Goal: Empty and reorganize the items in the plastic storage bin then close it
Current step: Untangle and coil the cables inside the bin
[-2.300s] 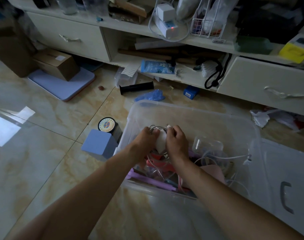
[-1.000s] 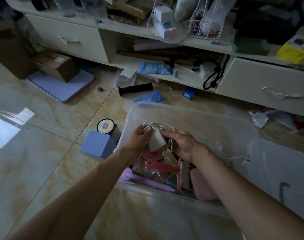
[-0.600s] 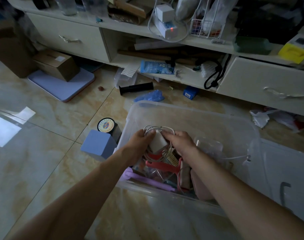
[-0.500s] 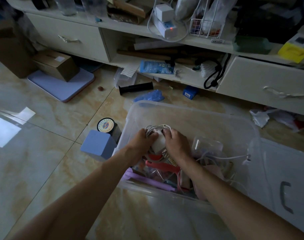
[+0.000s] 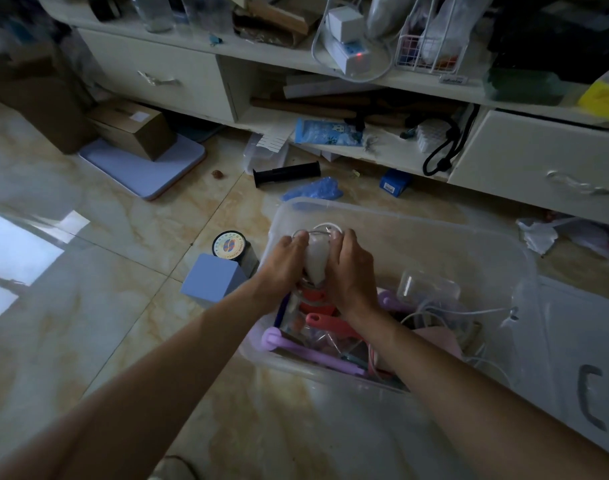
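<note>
While both hands are sunk into the far-left part of the plastic storage bin (image 5: 434, 230), the step in hand looks like the emptying stage, with one item being gathered up for removal. The left hand (image 5: 282, 263) and the right hand (image 5: 351, 268) sit on either side of a white charger block (image 5: 315, 261), their fingers curled round it and round the loops of white cable (image 5: 322, 228) that arc just beyond the fingertips. That block sits between the palms, above the jumble in the bin, and its long axis appears to run near to far, the narrower end pointing toward the person and the cable end pointing away; the dim light makes finer detail hard to read. Below the hands lie a red handled tool (image 5: 325, 320), a purple bar (image 5: 310, 353) along the near wall, a clear container (image 5: 429, 289) to the right and more white wire (image 5: 469, 311) trailing toward the right wall. My judgement is that the bin is still largely full, so the task is early. Next, the move probably calls for lifting block and cable together, keeping the loops bunched so they do not snag the things beneath, and setting them on the floor to the left, near the blue box (image 5: 214, 280) and round tin (image 5: 230, 245) already outside. To the right of the bin lies its lid (image 5: 587, 375), off and waiting.
</note>
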`<state>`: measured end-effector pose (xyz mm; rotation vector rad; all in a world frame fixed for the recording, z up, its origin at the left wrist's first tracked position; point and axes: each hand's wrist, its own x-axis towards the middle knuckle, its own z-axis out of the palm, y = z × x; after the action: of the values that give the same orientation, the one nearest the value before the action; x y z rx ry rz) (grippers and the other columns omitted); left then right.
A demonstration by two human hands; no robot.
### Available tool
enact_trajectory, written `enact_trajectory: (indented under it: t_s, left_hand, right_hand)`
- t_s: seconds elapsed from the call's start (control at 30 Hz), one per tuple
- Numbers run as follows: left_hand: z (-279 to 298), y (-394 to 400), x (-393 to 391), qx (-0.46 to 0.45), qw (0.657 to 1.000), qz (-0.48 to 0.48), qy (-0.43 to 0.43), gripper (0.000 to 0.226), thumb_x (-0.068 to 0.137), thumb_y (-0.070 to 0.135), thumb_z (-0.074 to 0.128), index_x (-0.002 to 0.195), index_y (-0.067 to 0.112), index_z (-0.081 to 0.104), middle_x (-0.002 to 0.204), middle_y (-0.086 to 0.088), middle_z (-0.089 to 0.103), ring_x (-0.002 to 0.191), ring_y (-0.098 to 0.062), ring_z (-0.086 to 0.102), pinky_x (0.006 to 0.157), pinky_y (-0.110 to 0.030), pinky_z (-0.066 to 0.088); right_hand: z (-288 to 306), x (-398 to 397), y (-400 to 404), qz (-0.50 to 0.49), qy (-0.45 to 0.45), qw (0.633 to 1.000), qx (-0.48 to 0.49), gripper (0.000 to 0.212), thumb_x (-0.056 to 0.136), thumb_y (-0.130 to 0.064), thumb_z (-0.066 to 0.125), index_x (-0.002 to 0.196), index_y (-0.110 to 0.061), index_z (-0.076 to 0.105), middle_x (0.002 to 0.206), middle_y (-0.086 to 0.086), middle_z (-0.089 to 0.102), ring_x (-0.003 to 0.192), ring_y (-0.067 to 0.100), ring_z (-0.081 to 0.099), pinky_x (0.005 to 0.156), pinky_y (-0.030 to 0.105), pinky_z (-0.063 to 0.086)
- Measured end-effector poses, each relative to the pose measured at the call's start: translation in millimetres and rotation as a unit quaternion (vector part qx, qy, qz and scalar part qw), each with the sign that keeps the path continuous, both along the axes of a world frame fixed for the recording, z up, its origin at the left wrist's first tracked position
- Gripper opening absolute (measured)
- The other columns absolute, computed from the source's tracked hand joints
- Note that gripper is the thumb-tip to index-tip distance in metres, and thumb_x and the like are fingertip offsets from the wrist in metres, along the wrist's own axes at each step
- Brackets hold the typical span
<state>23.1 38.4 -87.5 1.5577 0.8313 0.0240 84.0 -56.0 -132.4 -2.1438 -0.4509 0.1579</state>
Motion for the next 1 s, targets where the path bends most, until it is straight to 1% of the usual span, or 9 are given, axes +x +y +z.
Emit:
enact_trajectory:
  t_s: [0.1,0.27,0.33,0.4,0.5,0.63,0.8,0.9,1.0]
  left_hand:
    - [8.2,28.9,-13.5,0.084,0.995,0.046,0.028,0.047,0.102,0.044,0.034,0.1,0.007,0.062,0.094,-0.018,0.067,0.088,-0.028,0.065,0.087,-0.043,0.055]
    - [27.8,80.2,-57.1,0.088,0.989,0.071,0.097,0.04,0.105,0.04,0.036,0.112,0.006,0.057,0.094,-0.015,0.062,0.072,-0.021,0.059,0.054,-0.023,0.051]
    - [34.4,89.6,-80.3,0.073,0.988,0.089,0.105,0.036,0.106,0.035,0.038,0.112,0.006,0.057,0.089,-0.014,0.06,0.067,-0.02,0.056,0.054,-0.023,0.049]
    - [34.4,97.8,-105.9,0.026,0.984,0.136,0.108,0.029,0.104,0.03,0.043,0.104,0.008,0.061,0.088,-0.012,0.06,0.067,-0.019,0.054,0.056,-0.023,0.048]
    - [24.0,101.0,-142.4,-0.052,0.975,0.185,0.114,0.027,0.098,0.021,0.042,0.077,0.014,0.057,0.065,-0.005,0.059,0.053,-0.016,0.055,0.048,-0.022,0.04]
    - [-15.3,87.6,-180.5,-0.12,0.958,0.204,0.16,0.034,0.094,0.017,0.036,0.062,0.013,0.045,0.041,-0.003,0.049,0.033,-0.016,0.049,0.038,-0.014,0.034]
    - [-87.6,64.3,-200.5,-0.163,0.944,0.132,0.254,0.024,0.095,0.02,0.054,0.074,0.01,0.061,0.07,-0.009,0.063,0.067,-0.023,0.057,0.065,-0.03,0.048]
    - [-121.3,54.2,-202.7,-0.173,0.95,0.053,0.253,0.014,0.093,0.02,0.065,0.101,0.009,0.069,0.101,-0.015,0.07,0.085,-0.023,0.064,0.081,-0.039,0.056]
    - [-143.3,41.8,-202.1,-0.159,0.953,0.02,0.257,0.015,0.091,0.005,0.066,0.106,0.007,0.067,0.1,-0.015,0.07,0.079,-0.02,0.068,0.069,-0.032,0.059]
  right_hand:
    - [14.6,-16.6,31.5,0.029,-0.013,0.999,0.023,0.036,0.109,-0.033,0.031,0.101,-0.007,0.055,0.092,0.013,0.071,0.081,0.025,0.069,0.066,0.033,0.049]
    - [41.1,-58.6,76.4,0.098,0.017,0.995,0.005,0.036,0.109,-0.033,0.031,0.109,-0.005,0.055,0.104,0.017,0.069,0.096,0.032,0.067,0.074,0.035,0.049]
    - [46.9,-80.3,88.9,0.113,0.032,0.993,-0.012,0.037,0.109,-0.034,0.031,0.115,-0.005,0.053,0.111,0.019,0.068,0.104,0.035,0.064,0.081,0.037,0.045]
    - [45.7,-105.0,100.2,0.13,0.012,0.991,-0.033,0.037,0.109,-0.034,0.031,0.118,-0.004,0.052,0.113,0.019,0.068,0.107,0.034,0.063,0.08,0.033,0.042]
    - [33.8,-147.0,107.4,0.158,-0.02,0.985,-0.068,0.035,0.109,-0.032,0.032,0.121,-0.004,0.049,0.111,0.018,0.068,0.103,0.032,0.065,0.076,0.031,0.043]
    - [-5.3,-197.1,89.2,0.188,0.082,0.974,-0.096,0.039,0.109,-0.037,0.029,0.126,-0.006,0.044,0.123,0.016,0.061,0.112,0.028,0.061,0.086,0.032,0.046]
    - [-71.7,-202.1,40.2,0.168,0.233,0.948,-0.136,0.043,0.107,-0.046,0.029,0.128,-0.013,0.046,0.129,0.013,0.063,0.117,0.028,0.06,0.095,0.037,0.048]
    - [-98.1,-183.7,11.1,0.176,0.237,0.943,-0.157,0.041,0.108,-0.039,0.034,0.137,-0.013,0.047,0.136,0.009,0.061,0.124,0.024,0.057,0.094,0.023,0.039]
    - [-124.1,-171.2,-6.7,0.229,0.206,0.925,-0.222,0.042,0.108,-0.036,0.039,0.144,-0.015,0.04,0.141,0.01,0.056,0.126,0.025,0.055,0.097,0.027,0.04]
